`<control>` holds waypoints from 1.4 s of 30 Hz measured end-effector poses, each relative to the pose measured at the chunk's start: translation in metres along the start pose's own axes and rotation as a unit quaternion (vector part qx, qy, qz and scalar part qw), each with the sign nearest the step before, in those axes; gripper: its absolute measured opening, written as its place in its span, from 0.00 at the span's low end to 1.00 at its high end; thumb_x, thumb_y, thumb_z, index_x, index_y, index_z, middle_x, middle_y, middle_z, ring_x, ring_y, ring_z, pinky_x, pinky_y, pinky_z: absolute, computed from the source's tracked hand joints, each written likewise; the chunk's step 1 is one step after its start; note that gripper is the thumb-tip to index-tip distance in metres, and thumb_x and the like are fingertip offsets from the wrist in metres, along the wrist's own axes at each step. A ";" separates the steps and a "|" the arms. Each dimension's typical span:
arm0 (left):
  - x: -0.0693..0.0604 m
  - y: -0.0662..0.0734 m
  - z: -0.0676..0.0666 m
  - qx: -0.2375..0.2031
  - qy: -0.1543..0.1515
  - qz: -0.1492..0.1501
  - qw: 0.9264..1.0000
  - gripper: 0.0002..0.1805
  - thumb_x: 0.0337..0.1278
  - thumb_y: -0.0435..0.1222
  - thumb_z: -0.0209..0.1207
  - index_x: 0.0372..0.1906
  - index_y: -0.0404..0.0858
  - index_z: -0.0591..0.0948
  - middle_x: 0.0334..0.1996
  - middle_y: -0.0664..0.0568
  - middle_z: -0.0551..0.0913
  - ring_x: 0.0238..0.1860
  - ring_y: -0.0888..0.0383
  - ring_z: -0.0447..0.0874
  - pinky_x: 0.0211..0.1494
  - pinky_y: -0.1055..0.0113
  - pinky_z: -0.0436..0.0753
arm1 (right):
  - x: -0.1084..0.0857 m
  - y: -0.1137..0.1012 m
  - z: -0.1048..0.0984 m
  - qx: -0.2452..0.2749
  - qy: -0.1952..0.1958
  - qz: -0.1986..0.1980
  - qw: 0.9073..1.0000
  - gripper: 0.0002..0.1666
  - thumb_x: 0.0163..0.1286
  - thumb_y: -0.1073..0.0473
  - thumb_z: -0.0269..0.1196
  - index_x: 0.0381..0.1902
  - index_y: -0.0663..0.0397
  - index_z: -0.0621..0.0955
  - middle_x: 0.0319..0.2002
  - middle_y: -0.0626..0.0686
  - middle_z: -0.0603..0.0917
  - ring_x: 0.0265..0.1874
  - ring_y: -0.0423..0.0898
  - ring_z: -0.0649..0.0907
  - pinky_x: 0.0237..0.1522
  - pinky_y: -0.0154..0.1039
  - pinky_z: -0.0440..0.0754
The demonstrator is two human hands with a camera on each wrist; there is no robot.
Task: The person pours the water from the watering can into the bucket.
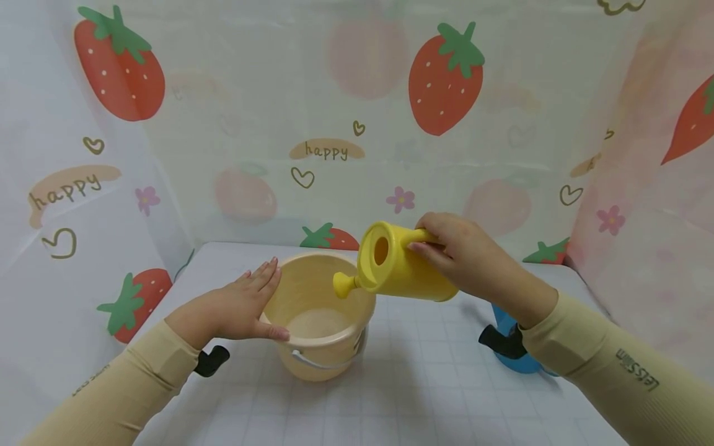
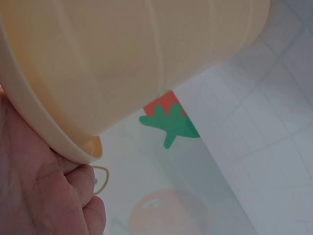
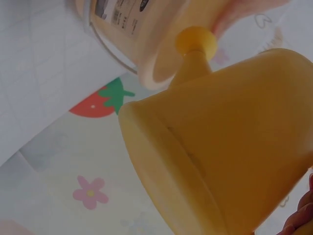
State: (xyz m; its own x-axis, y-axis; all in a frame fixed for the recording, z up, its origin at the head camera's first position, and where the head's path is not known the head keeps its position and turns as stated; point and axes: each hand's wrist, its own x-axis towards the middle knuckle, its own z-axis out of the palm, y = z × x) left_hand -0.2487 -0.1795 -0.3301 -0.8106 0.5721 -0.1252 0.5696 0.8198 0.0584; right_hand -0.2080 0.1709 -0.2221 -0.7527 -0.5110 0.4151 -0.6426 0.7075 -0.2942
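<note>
A cream-coloured bucket (image 1: 326,352) stands upright on the table, its white handle hanging down at the front. My left hand (image 1: 231,308) rests on its left rim with fingers extended. From the left wrist view, the palm (image 2: 29,186) lies against the rim of the bucket (image 2: 122,58). My right hand (image 1: 468,254) grips the handle of a yellow watering can (image 1: 409,266). The can is tipped left, its spout head (image 1: 344,285) over the bucket's opening. In the right wrist view, the can (image 3: 230,132) fills much of the frame. No flowing water is visible.
A blue object (image 1: 521,362) stands on the table's right side, largely hidden behind my right forearm. The white table (image 1: 424,384) carries a faint grid. A cloth printed with strawberries (image 1: 446,80) encloses the back and both sides.
</note>
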 end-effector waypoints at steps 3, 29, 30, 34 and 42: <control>0.000 0.000 0.000 0.001 -0.002 -0.002 1.000 0.68 0.35 0.77 0.42 0.69 0.27 0.46 0.71 0.36 0.39 0.71 0.42 0.37 0.68 0.46 0.48 | 0.001 0.000 0.000 0.000 0.003 -0.007 1.000 0.07 0.64 0.57 0.60 0.34 0.54 0.75 0.29 0.49 0.76 0.29 0.44 0.73 0.31 0.36 0.76; -0.002 0.002 -0.003 -0.004 0.005 0.008 1.000 0.67 0.36 0.76 0.43 0.68 0.25 0.47 0.70 0.34 0.41 0.70 0.40 0.40 0.67 0.44 0.49 | 0.006 -0.004 -0.001 -0.026 -0.006 -0.039 0.999 0.08 0.63 0.58 0.62 0.34 0.55 0.75 0.28 0.48 0.76 0.30 0.44 0.72 0.33 0.36 0.75; -0.002 0.002 -0.003 -0.004 0.004 0.008 1.000 0.67 0.36 0.76 0.43 0.68 0.25 0.47 0.70 0.34 0.41 0.70 0.40 0.40 0.67 0.44 0.49 | 0.006 -0.004 -0.001 -0.026 -0.006 -0.040 0.999 0.08 0.62 0.58 0.62 0.33 0.55 0.75 0.28 0.48 0.76 0.30 0.44 0.72 0.33 0.36 0.75; -0.003 0.002 -0.004 -0.005 0.002 0.007 1.000 0.67 0.37 0.76 0.43 0.68 0.25 0.47 0.70 0.34 0.40 0.70 0.40 0.39 0.67 0.44 0.49 | 0.006 -0.004 -0.001 -0.029 -0.007 -0.043 0.999 0.08 0.62 0.58 0.62 0.34 0.55 0.75 0.29 0.48 0.76 0.31 0.44 0.72 0.34 0.36 0.75; -0.002 0.002 -0.004 -0.003 0.002 0.004 1.000 0.67 0.36 0.76 0.43 0.68 0.25 0.47 0.70 0.34 0.41 0.70 0.40 0.39 0.67 0.45 0.49 | 0.008 -0.005 -0.002 -0.036 -0.004 -0.050 0.998 0.08 0.62 0.58 0.63 0.33 0.55 0.75 0.28 0.48 0.76 0.30 0.44 0.72 0.33 0.36 0.75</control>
State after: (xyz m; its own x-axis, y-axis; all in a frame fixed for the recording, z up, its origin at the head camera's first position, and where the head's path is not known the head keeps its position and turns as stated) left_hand -0.2462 -0.1790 -0.3262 -0.8069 0.5781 -0.1215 0.5746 0.8158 0.0656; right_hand -0.2107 0.1640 -0.2152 -0.6867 -0.5846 0.4321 -0.7027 0.6862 -0.1883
